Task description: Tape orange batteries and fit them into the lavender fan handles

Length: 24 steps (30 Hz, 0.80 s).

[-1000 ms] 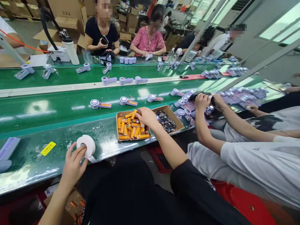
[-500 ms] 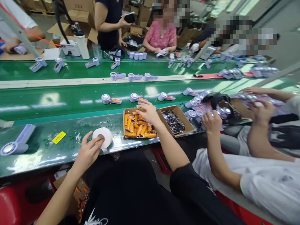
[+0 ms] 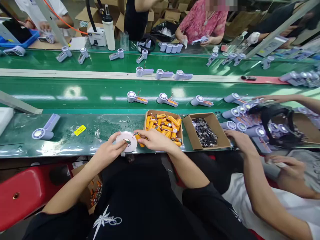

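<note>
My left hand grips a white roll of tape, with fingers at its centre hole. Close by on the right, my right hand is closed on an orange battery, held beside the roll's edge. Behind that hand a cardboard box holds many orange batteries. A second cardboard box beside it contains small black parts.
A lavender fan housing and a yellow label lie on the bench at left. Several fan housings sit on the green conveyor. A co-worker's hand is near the black parts. A red stool stands at lower left.
My right hand has come from above the battery box to the tape roll, now with an orange battery in it. My left hand has tilted the roll. The camera view has shifted.
</note>
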Tool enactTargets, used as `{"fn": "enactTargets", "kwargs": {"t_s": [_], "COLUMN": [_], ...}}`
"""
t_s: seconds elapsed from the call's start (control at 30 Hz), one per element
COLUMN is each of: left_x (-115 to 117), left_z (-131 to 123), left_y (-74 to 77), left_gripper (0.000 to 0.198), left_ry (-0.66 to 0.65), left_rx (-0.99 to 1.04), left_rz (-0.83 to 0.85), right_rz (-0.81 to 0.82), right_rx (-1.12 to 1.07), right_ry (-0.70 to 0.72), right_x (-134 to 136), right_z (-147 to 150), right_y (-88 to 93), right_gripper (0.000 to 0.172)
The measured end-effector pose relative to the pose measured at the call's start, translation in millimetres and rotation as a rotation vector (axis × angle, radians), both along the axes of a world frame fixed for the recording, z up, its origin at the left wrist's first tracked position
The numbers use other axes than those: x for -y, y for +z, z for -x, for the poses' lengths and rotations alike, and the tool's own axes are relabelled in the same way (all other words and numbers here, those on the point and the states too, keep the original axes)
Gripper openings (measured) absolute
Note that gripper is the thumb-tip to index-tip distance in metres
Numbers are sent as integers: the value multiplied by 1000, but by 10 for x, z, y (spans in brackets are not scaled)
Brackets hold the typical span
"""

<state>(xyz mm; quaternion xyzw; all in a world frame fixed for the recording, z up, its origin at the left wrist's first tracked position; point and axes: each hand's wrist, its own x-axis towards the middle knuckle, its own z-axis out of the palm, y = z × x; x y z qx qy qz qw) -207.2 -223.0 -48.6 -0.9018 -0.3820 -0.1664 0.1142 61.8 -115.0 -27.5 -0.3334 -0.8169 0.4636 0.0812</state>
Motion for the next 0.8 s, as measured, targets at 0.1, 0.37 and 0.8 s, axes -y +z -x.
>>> {"fn": "enactTargets", "kwargs": {"t_s": [0.1, 0.37, 0.8], "left_x": [27, 598, -90], "left_z": [-89, -503, 1910], "left_y": [84, -191, -89], "left_gripper": [34, 28, 60], "left_ry": [66, 34, 1300], "left_rx": [41, 293, 40], "left_rz": [-42, 109, 302], "right_rz": [265, 404, 484], "right_rx": [-378, -1163, -958], "right_ry": [-350, -1053, -966], "right_x": [169, 79, 404], "right_z": [201, 79, -471], "right_y": [-290, -342, -557], "right_gripper": [51, 66, 53]}}
